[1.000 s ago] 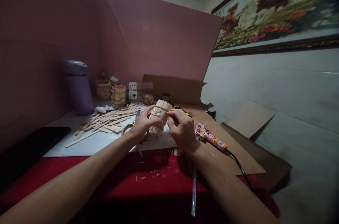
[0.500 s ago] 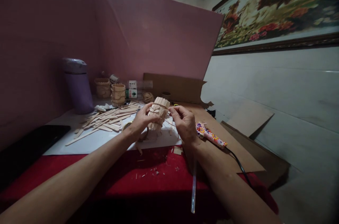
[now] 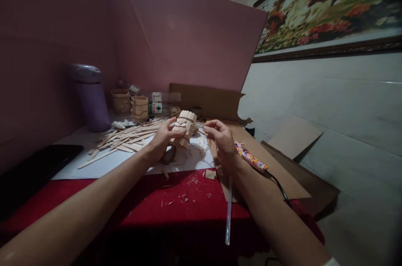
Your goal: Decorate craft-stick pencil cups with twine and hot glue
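Observation:
My left hand is wrapped round a small cup made of wooden craft sticks, tilted above the white sheet. Twine runs round the cup near its top and lower down, and a petal-like wooden decoration shows on its side. Thumb and fingers of my right hand pinch a strand of twine that stretches from the cup. A loose loop of the strand hangs below the right fingers. Close to the right wrist, a flower-patterned glue gun lies on cardboard, and a clear glue stick juts past the table edge.
Loose craft sticks are heaped on the white paper at left. Behind them are two finished-looking stick cups, a purple bottle and a twine ball. A black device lies far left; wood scraps dot the red cloth.
My right hand has drawn away from the cup to the right, and more twine now shows between them. The cup has shifted slightly left in my left hand.

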The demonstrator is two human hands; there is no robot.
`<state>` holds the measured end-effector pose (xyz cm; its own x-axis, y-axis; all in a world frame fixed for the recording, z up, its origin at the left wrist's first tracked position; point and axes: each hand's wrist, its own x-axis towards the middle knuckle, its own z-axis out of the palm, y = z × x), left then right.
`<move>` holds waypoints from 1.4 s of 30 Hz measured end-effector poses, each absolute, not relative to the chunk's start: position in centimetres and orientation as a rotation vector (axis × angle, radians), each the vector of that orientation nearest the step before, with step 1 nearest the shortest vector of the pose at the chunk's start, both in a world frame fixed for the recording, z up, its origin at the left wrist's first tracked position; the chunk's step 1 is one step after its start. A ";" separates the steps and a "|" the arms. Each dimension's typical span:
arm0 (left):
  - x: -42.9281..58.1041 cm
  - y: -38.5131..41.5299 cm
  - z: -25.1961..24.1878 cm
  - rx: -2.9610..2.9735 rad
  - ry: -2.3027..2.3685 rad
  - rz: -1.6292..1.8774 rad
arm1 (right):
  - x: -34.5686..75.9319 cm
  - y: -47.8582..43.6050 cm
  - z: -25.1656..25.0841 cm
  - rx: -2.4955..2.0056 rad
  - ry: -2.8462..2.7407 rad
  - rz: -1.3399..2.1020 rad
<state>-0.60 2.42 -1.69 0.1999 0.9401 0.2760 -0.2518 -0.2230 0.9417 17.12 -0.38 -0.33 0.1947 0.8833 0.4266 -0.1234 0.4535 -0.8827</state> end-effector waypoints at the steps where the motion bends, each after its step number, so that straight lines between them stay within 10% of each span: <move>1: -0.6 2.5 -1.7 1.341 0.794 1.328 | 17.1 -0.4 -0.2 -0.816 -1.127 0.865; 19: 1.5 -0.1 -1.4 2.603 1.057 1.788 | 17.1 -0.4 -0.9 -0.609 -0.855 1.307; 26: 3.2 -2.1 -1.7 2.903 1.280 1.335 | 16.5 -0.6 -1.0 -0.533 -0.799 1.370; 42: 1.8 0.6 -1.0 1.643 0.744 1.290 | 18.3 0.1 -0.1 -0.617 -0.784 1.011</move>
<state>1.78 0.64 -0.98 0.2770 0.8626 0.4232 -0.0658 -0.4224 0.9040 18.33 0.07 -0.12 0.3102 0.9077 0.2825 -0.5004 0.4086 -0.7633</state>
